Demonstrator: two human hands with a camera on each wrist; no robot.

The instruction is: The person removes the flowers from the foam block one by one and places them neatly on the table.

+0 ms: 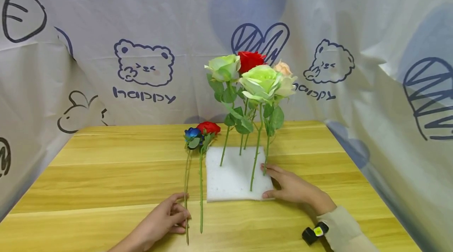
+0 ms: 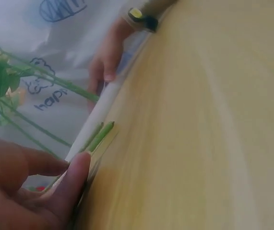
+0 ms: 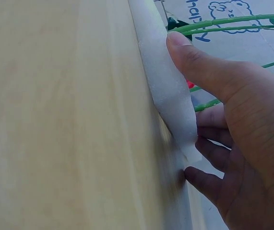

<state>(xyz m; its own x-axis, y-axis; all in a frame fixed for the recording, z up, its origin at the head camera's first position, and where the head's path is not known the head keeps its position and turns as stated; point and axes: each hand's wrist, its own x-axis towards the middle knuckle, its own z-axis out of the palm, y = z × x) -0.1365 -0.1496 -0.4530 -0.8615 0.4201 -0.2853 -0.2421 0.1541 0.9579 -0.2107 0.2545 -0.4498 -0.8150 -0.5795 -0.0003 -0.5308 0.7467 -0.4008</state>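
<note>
My left hand [image 1: 166, 218] pinches the lower stem of a blue rose [image 1: 192, 133] that lies on the table; the thumb [image 2: 77, 177] shows near the green stem ends [image 2: 101, 135]. Alongside lies a red rose [image 1: 209, 127], its stem just right of that hand. A white foam block [image 1: 233, 183] holds several upright roses, among them a pale green one [image 1: 261, 83], a red one [image 1: 251, 61] and a peach one [image 1: 283, 68]. Fingers spread, my right hand [image 1: 291, 185] rests against the block's right edge, thumb near the front corner, no rose in its grasp.
The wooden table [image 1: 106, 177] runs back to a white curtain [image 1: 198, 16] printed with blue bears and hearts. Curtain also hangs at both sides. A black strap device with a yellow face [image 1: 318, 230] sits at my right wrist.
</note>
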